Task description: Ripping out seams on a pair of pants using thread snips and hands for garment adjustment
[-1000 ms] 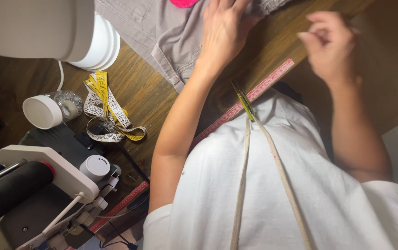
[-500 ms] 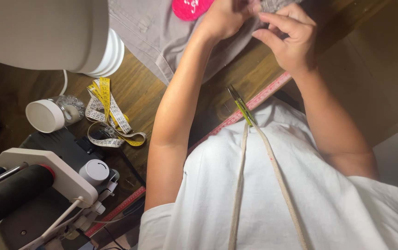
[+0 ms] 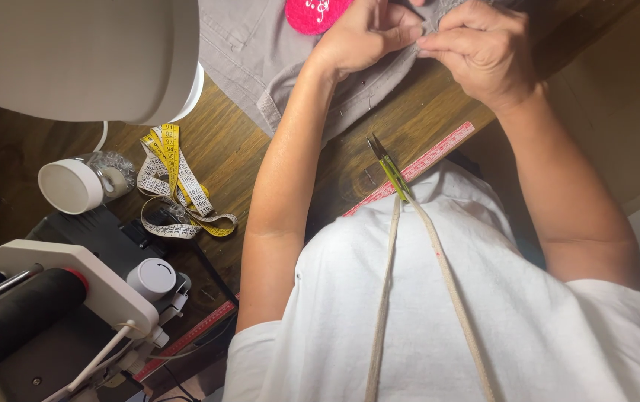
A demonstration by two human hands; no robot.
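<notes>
Hands meet at the desk's far edge: left hand and right hand both pinching grey fabric. Near the left edge, a capped clear jar lies sideways, contents unclear, beside yellow tape measure.

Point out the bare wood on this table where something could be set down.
Bare wood lies between the grey cloth, the measuring tape and the left forearm. A darker strip lies right of the right hand. Crowded: lower left, around the jar and the thread stand.
</notes>
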